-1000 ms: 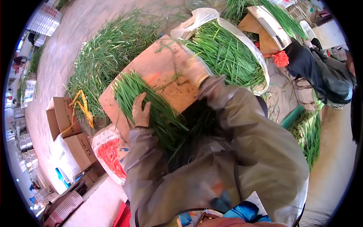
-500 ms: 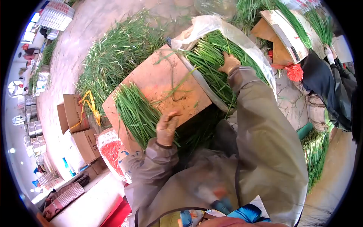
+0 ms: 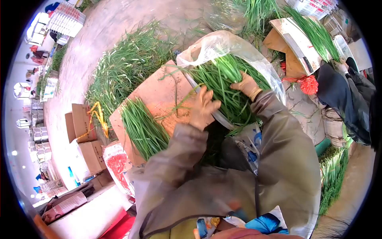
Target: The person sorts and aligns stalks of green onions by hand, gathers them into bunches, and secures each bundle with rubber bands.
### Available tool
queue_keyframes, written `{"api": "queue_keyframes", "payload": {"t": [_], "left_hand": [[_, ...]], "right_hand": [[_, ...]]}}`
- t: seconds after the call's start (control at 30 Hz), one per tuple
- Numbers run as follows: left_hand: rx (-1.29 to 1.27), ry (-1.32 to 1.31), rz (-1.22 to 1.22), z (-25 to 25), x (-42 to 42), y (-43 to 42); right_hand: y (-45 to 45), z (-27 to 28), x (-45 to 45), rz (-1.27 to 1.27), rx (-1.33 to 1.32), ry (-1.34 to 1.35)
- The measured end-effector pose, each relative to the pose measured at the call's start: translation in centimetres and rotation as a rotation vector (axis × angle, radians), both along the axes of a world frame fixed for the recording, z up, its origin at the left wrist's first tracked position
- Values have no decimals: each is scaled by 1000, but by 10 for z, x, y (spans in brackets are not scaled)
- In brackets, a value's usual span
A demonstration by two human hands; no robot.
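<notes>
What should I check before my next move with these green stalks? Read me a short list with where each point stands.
1. Right hand gripping: ok, closed on a handful of green stalks.
2. Left hand free: ok, fingers apart, nothing visible in it.
3. Plastic bag open: ok, its mouth is spread around the stalks.
4. Board clean: not ok, loose strands and dark specks lie on it.
5. Bunch on the board tied: cannot tell, no tie shows but its underside is hidden.
</notes>
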State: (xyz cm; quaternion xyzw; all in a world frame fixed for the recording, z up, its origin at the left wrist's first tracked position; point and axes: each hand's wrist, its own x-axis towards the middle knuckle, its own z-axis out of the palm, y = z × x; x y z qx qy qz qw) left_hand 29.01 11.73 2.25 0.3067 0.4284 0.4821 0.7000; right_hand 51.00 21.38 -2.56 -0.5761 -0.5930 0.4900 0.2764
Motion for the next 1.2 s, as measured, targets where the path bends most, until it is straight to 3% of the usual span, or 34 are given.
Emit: {"api": "queue_keyframes", "payload": {"t": [0.07, 0.1, 0.17, 0.23, 0.27, 0.3, 0.37, 0.43, 0.47, 0.5, 0.53, 0.57, 0.6, 0.63, 0.67, 0.7, 0.73, 0.77, 0.83, 0.87, 0.9, 0.97, 1.03, 1.07, 1.13, 1.2], "left_hand": [[-78, -157, 181, -40, 26, 39], [122, -145, 143, -31, 37, 53], [53, -150, 372, -76, 49, 78], [-316, -268, 412, -116, 45, 86], [-376, -143, 338, -129, 34, 88], [-372, -265, 375, -118, 37, 80], [-175, -40, 446, -71, 42, 67], [-132, -91, 452, -92, 46, 69], [-76, -141, 451, -101, 51, 69], [-18, -95, 504, -67, 61, 64], [169, 438, 329, -112, 68, 79], [59, 687, 161, -95, 72, 81], [-24, 931, -44, -77, 75, 83], [-139, 834, 2, -73, 73, 71], [33, 840, -100, -68, 66, 59], [212, 837, -197, -48, 53, 47], [383, 768, -158, -50, 41, 35], [383, 743, -157, -37, 24, 23], [385, 630, -68, -50, -10, 1], [218, 327, 14, -33, -20, -15], [193, 421, 24, -44, -39, -22], [189, 503, 29, -48, -62, -28], [150, 208, 127, -11, -60, -35], [399, 453, 58, 15, -51, -40], [414, 93, 35, 84, -19, -52], [781, 389, -97, 111, 0, -58]], "right_hand": [[-21, 1, -10, 43, 41, -294], [-28, 3, -15, 137, 54, -500], [-38, -22, -19, 238, 395, -591], [-41, -18, -24, 346, 411, -863], [-42, -7, -24, 354, 406, -865], [-39, 11, -23, 458, 340, -938], [-23, 69, -30, 569, 142, -1125], [-3, 87, -28, 314, 433, -994], [12, 57, -31, 328, 475, -805], [28, 28, -36, 336, 515, -617], [41, 26, -47, 444, 300, -416], [44, 28, -61, 424, -5, -321], [48, 23, -64, 369, 10, -266], [53, 10, -67, 312, 21, -210], [61, -5, -59, 256, -29, -130], [60, -10, -44, 167, 4, 162], [53, 17, -29, 64, 95, 181], [48, 35, -8, -102, 38, 347], [33, 89, 29, -310, 396, 405], [25, 119, 55, -325, 500, 365], [15, 149, 73, -342, 603, 322], [-15, 221, 72, -319, 710, 642], [-23, 255, 75, -385, 811, 339], [-21, 257, 72, -381, 907, 279], [-46, 273, 36, -270, 775, 405], [-76, 274, -5, -173, 550, 466]]}}
